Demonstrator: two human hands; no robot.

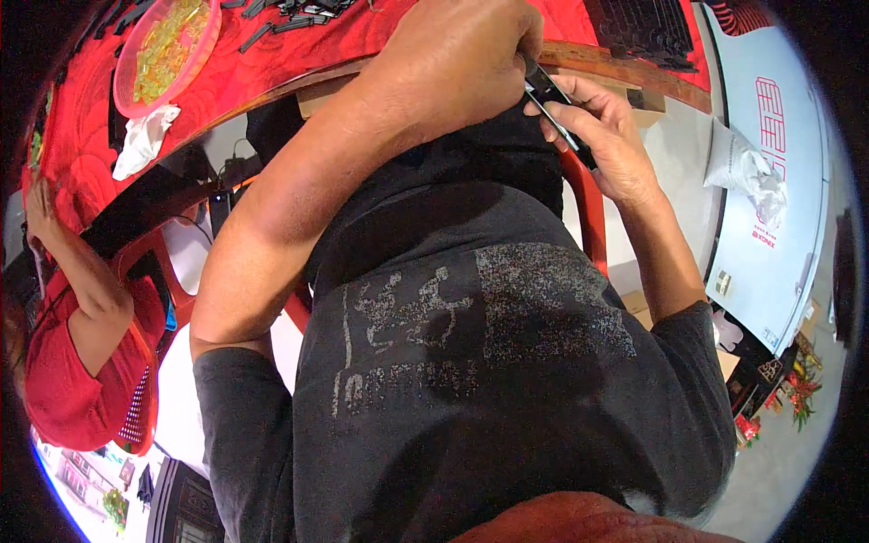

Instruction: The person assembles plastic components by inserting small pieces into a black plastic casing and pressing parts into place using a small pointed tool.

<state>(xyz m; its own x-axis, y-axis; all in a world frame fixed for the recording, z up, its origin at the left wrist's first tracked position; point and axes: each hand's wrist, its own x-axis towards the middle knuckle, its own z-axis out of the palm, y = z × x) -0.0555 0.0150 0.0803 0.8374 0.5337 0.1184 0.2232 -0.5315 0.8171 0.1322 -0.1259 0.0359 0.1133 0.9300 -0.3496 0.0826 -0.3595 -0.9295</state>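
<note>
From my place far from the work, I see the right hand (pixel 608 136) of the wearer closed around a slim black strip (pixel 541 88), the thumb pressing on its face and the fingers behind it. The left hand (pixel 484 59) is at the strip's upper end, but its fingertips are turned away, so I cannot tell if they pinch it or only touch it. The strip is tilted, just in front of the near edge of the red-covered table (pixel 244 86).

On the table, toward its right end, lies a stack of black strips (pixel 643 32). Farther left on it are loose black pieces (pixel 299 20) and a pink bowl (pixel 125 98) with yellow pieces (pixel 172 50); a white crumpled sheet (pixel 145 140) hangs by the near edge. At the table's left end sits a co-worker (pixel 86 389) in red; to its right stands a white panel (pixel 769 181).

In my judgement, the strip could fall down before the table if the right thumb becomes loose, because nothing I see supports it from below. Also it could bend, if both hands press against each other.

The strip's upper end is covered by the left hand, and the table's far side is cut off.
</note>
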